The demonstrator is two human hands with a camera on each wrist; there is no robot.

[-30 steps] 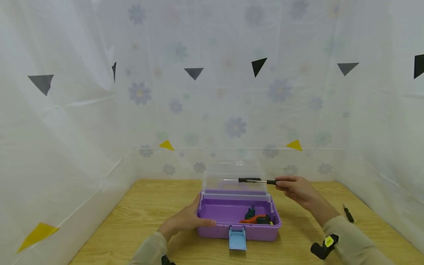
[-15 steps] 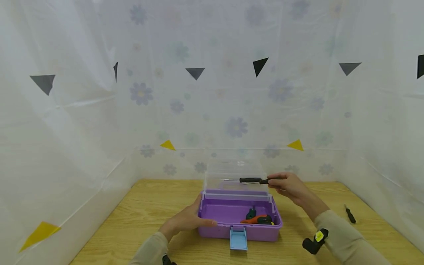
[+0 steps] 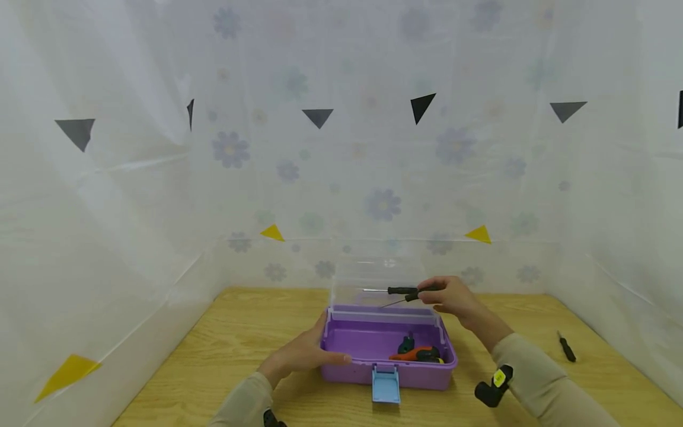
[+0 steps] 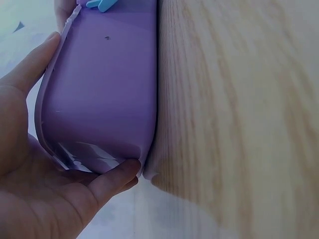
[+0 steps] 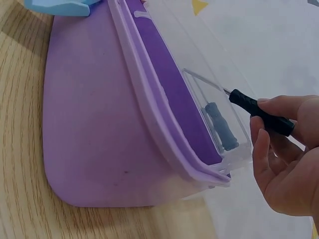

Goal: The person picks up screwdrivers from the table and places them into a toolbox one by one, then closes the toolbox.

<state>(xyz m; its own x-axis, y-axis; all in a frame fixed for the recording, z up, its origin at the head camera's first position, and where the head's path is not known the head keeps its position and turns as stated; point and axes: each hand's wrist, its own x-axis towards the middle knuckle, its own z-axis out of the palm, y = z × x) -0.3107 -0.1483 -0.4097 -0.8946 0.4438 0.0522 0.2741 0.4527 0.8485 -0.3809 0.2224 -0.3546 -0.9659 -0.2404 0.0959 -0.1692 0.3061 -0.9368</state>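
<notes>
A purple box (image 3: 368, 344) stands on the wooden table (image 3: 240, 332), its clear lid (image 3: 373, 273) raised upright at the back. My left hand (image 3: 312, 353) grips the box's left end, thumb on the rim (image 4: 30, 64) and fingers (image 4: 117, 174) under the corner. Above the box's right back part, my right hand (image 3: 434, 295) pinches a thin black-handled screwdriver (image 3: 402, 290), which lies level and points left in front of the lid. The right wrist view shows the screwdriver (image 5: 259, 112) between thumb and fingers (image 5: 261, 149). An orange-and-black tool (image 3: 418, 354) and a dark green one (image 3: 405, 343) lie inside.
A blue latch (image 3: 386, 391) hangs open on the box's front. Another small black screwdriver (image 3: 565, 347) lies on the table at the right. White flowered sheeting (image 3: 373, 178) closes the back and both sides.
My right hand has carried the screwdriver leftward, from beside the box's right end to over the box. The left hand and the box have stayed put.
</notes>
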